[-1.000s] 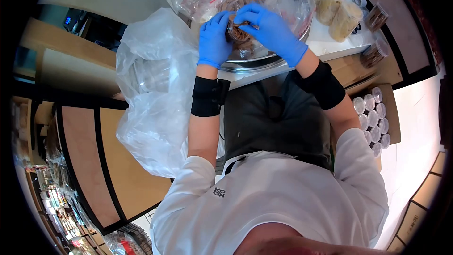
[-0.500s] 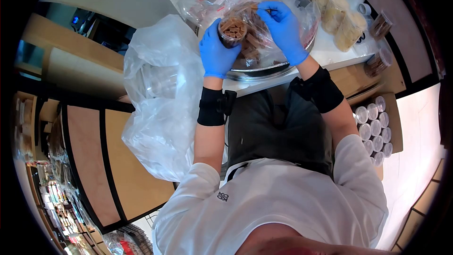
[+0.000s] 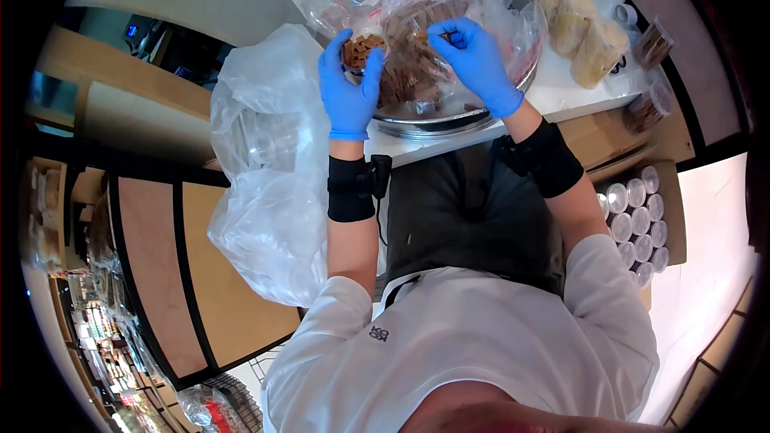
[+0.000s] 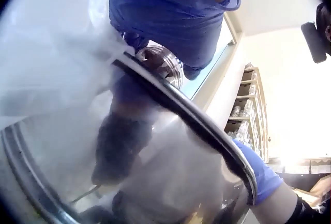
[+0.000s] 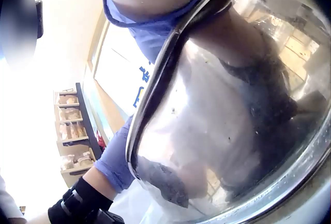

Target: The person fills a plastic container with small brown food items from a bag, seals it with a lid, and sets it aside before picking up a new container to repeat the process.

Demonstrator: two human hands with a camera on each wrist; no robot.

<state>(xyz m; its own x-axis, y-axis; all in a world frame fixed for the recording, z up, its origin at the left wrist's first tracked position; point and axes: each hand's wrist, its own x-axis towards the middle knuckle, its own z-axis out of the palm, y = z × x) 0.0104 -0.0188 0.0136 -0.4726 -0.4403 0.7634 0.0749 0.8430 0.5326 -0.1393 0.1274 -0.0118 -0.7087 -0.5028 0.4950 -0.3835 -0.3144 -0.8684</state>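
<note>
My left hand (image 3: 350, 92) grips a clear round jar (image 3: 365, 50) of brown pieces, thumb and fingers on opposite sides; the left wrist view also shows the jar (image 4: 168, 64) between the gloved fingers. My right hand (image 3: 481, 68) is over a plastic bag of brown pieces (image 3: 417, 84), its thumb and forefinger pinching something small and brownish, partly hidden. Under the bag is a round metal basin (image 3: 437, 127). In the right wrist view the basin's rim (image 5: 155, 79) hides the right fingertips.
Right of the basin stand bags of pale food (image 3: 600, 52) and two jars of brown pieces (image 3: 654, 44). Several clear lidded jars (image 3: 642, 220) fill a box at the lower right. A large translucent bag (image 3: 269, 168) hangs left of the left forearm.
Since a second ago the hands have separated. My left hand has carried the jar left, away from the right hand; the right hand has shifted right and, most recently, slightly down.
</note>
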